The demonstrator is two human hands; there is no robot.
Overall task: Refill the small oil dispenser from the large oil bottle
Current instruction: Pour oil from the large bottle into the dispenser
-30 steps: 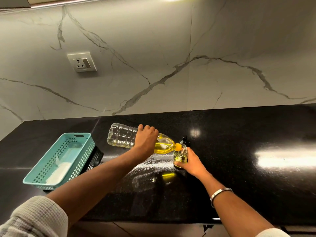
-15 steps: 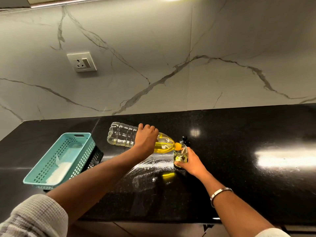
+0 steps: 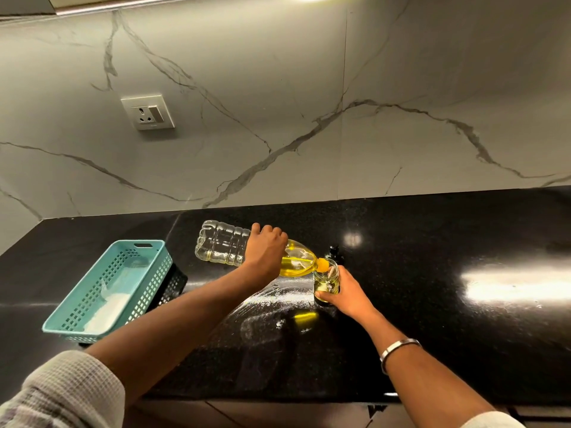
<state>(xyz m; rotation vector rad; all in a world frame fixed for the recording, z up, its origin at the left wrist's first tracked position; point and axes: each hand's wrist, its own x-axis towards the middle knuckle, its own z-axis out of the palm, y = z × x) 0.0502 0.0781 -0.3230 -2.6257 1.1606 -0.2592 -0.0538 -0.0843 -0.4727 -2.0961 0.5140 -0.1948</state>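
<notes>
Bottle lies almost level above the counter, long axis running left to right, neck touching the rim of the dispenser. Left hand wraps its middle; right hand curls round the dispenser, which stands just right of the bottle's mouth. Basket sits well left, marble wall behind.

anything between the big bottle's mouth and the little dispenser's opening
Nothing visible: the large oil bottle, tipped by the left hand, has its mouth right at the rim of the small oil dispenser, gripped by the right hand.
</notes>
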